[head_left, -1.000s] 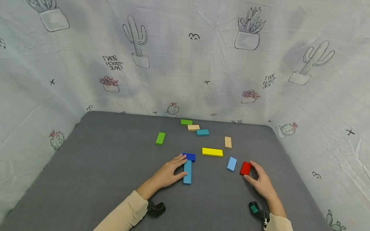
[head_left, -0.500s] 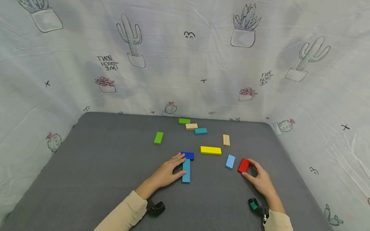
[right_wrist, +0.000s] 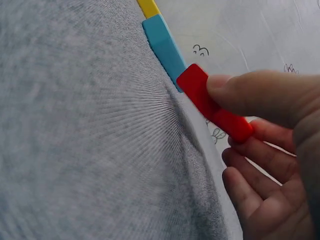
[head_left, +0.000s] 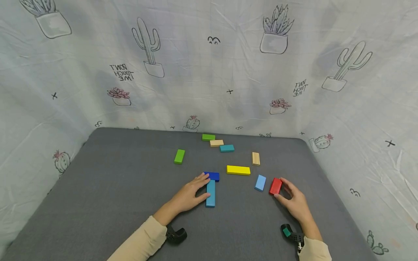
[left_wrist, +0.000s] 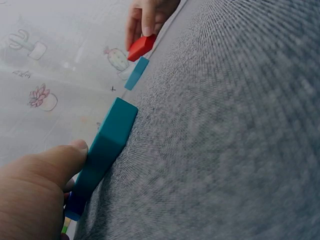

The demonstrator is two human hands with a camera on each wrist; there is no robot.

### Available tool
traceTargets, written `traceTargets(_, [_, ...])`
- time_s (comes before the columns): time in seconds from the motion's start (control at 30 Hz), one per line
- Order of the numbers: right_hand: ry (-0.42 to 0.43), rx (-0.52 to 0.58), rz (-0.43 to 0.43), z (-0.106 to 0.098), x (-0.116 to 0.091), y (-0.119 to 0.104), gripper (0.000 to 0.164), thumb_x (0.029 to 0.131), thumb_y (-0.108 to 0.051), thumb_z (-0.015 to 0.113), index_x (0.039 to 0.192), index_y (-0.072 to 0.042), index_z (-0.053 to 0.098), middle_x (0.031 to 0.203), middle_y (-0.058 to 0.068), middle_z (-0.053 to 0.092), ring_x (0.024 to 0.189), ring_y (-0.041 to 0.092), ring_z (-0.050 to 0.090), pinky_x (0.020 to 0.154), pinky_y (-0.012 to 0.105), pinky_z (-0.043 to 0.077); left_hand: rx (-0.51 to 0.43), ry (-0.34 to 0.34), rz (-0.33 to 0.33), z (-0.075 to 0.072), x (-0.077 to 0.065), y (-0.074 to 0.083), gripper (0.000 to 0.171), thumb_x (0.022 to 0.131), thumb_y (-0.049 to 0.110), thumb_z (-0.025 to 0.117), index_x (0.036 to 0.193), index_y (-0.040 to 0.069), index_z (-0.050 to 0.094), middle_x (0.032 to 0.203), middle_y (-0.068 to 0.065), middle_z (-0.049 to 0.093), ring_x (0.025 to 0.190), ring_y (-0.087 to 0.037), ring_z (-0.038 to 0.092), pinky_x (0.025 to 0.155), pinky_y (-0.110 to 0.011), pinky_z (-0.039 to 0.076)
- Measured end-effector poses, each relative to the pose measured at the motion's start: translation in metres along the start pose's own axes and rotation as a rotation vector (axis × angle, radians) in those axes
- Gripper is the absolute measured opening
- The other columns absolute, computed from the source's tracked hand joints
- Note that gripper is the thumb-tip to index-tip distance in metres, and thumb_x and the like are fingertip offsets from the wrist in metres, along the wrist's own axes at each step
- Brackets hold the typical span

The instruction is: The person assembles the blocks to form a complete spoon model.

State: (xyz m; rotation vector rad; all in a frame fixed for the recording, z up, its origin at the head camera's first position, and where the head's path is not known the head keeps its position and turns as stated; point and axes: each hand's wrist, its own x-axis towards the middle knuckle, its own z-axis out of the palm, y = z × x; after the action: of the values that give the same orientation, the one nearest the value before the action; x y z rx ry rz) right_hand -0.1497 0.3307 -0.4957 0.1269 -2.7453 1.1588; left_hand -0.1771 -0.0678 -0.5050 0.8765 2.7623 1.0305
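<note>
In the head view my left hand point(head_left: 188, 194) rests beside a long blue block point(head_left: 210, 194) and a dark blue block point(head_left: 213, 176), which lie end to side in an L or T shape. Its fingers reach the dark blue block and its thumb the long block's side; the left wrist view shows that thumb point(left_wrist: 65, 160) against the block point(left_wrist: 107, 145). My right hand point(head_left: 296, 203) pinches a red block point(head_left: 275, 186) between thumb and fingers. The right wrist view shows the red block point(right_wrist: 215, 105) held slightly off the cloth. Left of it lies a light blue block point(head_left: 260, 183).
On the grey cloth point(head_left: 124, 174) lie a yellow block point(head_left: 238, 170), two green blocks point(head_left: 179, 156), two plain wooden blocks point(head_left: 255, 158) and a teal block point(head_left: 226, 148). A white cactus-print curtain point(head_left: 196, 72) encloses the table's back and sides.
My right hand has closed in on the red block and lifted it a little. The left hand has stayed by the blue blocks. The head view has shifted slightly.
</note>
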Motion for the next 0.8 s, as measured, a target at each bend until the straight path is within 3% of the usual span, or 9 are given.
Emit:
traceTargets(0.1, [0.021, 0.003, -0.039, 0.0, -0.001, -0.003, 0.067, 0.082, -0.017, 0.075, 0.139, 0.0, 0.044, 0.138, 0.026, 0.047, 0.121, 0.036, 0.051, 0.088, -0.006, 0.028, 0.005, 0.003, 0.005, 0.0, 0.0, -0.001, 0.061, 0.094, 0.042, 0.056, 0.144, 0.011, 0.043, 0.154, -0.001, 0.033, 0.144, -0.021, 0.025, 0.113, -0.048, 0.03])
traceTargets(0.2, [0.045, 0.01, -0.078, 0.0, -0.002, -0.009, 0.067, 0.08, -0.015, 0.077, 0.138, -0.001, 0.046, 0.136, 0.024, 0.049, 0.119, 0.009, 0.053, 0.089, -0.005, 0.03, 0.009, 0.004, 0.008, 0.001, 0.0, -0.001, 0.061, 0.094, 0.043, 0.056, 0.144, 0.011, 0.042, 0.154, -0.001, 0.032, 0.144, -0.02, 0.025, 0.112, -0.048, 0.03])
traceTargets(0.33, [0.067, 0.045, -0.126, 0.003, -0.003, -0.018, 0.065, 0.079, -0.012, 0.077, 0.136, -0.003, 0.049, 0.134, 0.023, 0.053, 0.111, -0.019, 0.042, 0.089, -0.003, 0.032, 0.008, 0.006, 0.01, 0.001, -0.001, -0.002, 0.061, 0.094, 0.043, 0.056, 0.144, 0.011, 0.043, 0.154, -0.001, 0.033, 0.144, -0.02, 0.025, 0.112, -0.048, 0.03])
traceTargets(0.67, [0.054, 0.219, -0.258, 0.02, -0.003, -0.049, 0.064, 0.074, 0.003, 0.077, 0.132, 0.002, 0.052, 0.128, 0.025, 0.056, 0.112, -0.012, 0.05, 0.095, 0.005, 0.038, 0.01, 0.003, 0.009, 0.001, -0.002, -0.001, 0.061, 0.094, 0.043, 0.055, 0.144, 0.011, 0.043, 0.154, -0.001, 0.033, 0.144, -0.02, 0.025, 0.112, -0.049, 0.03])
traceTargets(0.8, [0.009, 0.252, -0.307, 0.035, -0.006, -0.066, 0.065, 0.073, 0.003, 0.078, 0.132, 0.001, 0.053, 0.128, 0.023, 0.057, 0.114, -0.007, 0.052, 0.095, 0.007, 0.04, 0.012, 0.008, 0.006, 0.001, -0.001, -0.001, 0.06, 0.094, 0.042, 0.056, 0.144, 0.011, 0.043, 0.154, -0.001, 0.032, 0.144, -0.02, 0.025, 0.113, -0.048, 0.029])
